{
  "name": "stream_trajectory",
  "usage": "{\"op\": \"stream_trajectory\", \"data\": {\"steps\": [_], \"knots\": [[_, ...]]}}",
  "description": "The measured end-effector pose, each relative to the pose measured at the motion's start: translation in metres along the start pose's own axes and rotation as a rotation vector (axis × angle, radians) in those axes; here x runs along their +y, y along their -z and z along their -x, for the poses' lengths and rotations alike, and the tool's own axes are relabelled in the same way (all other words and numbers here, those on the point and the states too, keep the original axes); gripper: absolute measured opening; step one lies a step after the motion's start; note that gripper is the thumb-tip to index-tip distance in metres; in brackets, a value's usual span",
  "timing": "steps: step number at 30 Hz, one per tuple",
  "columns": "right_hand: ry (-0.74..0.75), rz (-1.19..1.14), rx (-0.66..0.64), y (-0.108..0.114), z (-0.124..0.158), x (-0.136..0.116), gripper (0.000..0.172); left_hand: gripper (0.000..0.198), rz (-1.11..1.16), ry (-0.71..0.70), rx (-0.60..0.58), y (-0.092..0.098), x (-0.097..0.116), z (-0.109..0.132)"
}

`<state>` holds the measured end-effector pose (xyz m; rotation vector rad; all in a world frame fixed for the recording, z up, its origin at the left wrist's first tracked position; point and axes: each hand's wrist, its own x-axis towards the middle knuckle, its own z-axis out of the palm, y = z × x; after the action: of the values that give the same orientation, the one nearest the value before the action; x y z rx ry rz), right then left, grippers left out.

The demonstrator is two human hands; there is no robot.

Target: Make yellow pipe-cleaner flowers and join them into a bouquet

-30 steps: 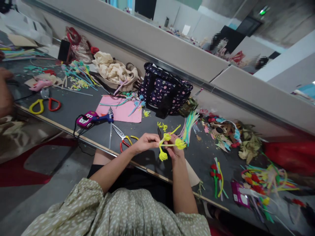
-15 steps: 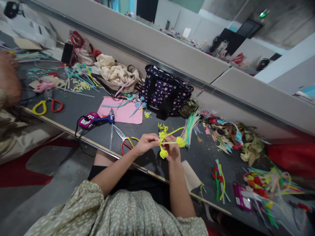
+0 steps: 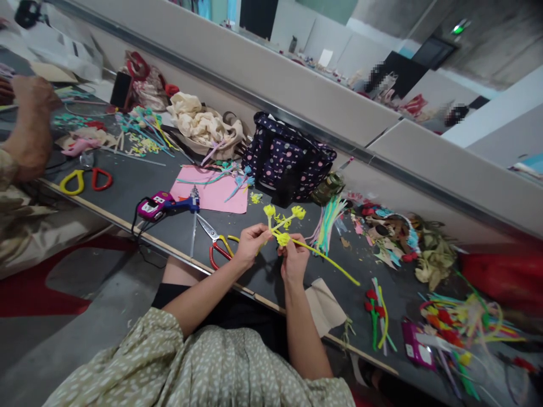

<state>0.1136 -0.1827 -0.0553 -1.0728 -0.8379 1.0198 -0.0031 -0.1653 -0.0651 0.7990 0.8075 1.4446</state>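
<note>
Yellow pipe-cleaner flowers (image 3: pixel 283 239) are held between my two hands above the dark table. Two fluffy heads point away from me on pale stems, and a third sits low between my fingers. My left hand (image 3: pixel 251 245) is closed, its thumb and fingertips pinching the stems on the left side. My right hand (image 3: pixel 296 261) is closed in a pinch at the lowest head. A long yellow pipe cleaner (image 3: pixel 333 263) sticks out from there to the right. Yellow scraps lie behind the flowers, and red-and-yellow-handled scissors (image 3: pixel 217 243) lie left of my left hand.
A purple-blue glue gun (image 3: pixel 169 204) rests beside a pink sheet (image 3: pixel 212 198). Behind stands a dotted bag (image 3: pixel 288 158). A pipe-cleaner bundle (image 3: pixel 328 226) lies right of it. Another person's arm (image 3: pixel 31 127) is at the left. Red pipe-cleaner flowers (image 3: pixel 374 305) lie at the right.
The yellow flowers have been turned: heads that pointed right and down now point away from me. The long yellow pipe cleaner now extends to the lower right. My right hand has rotated.
</note>
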Motion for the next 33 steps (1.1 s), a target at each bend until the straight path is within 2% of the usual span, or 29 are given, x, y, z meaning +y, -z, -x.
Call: {"op": "stream_trajectory", "data": {"steps": [7, 10, 19, 26, 33], "knots": [[0.252, 0.265, -0.064, 0.001, 0.015, -0.001, 0.014, 0.025, 0.027, -0.057, 0.111, -0.004, 0.001, 0.002], [0.302, 0.324, -0.086, 0.002, 0.018, -0.006, 0.012, 0.024, 0.022, -0.067, 0.108, -0.004, 0.003, 0.002], [0.226, 0.242, -0.097, 0.01, 0.011, -0.013, 0.015, 0.028, 0.05, 0.02, -0.117, -0.001, 0.01, 0.002], [0.148, 0.244, -0.11, 0.016, 0.006, -0.014, 0.016, 0.028, 0.144, 0.107, -0.1, -0.003, 0.011, 0.002], [0.094, 0.25, -0.152, 0.019, 0.005, -0.014, 0.017, 0.025, 0.139, 0.118, -0.111, -0.002, 0.015, 0.002]]}}
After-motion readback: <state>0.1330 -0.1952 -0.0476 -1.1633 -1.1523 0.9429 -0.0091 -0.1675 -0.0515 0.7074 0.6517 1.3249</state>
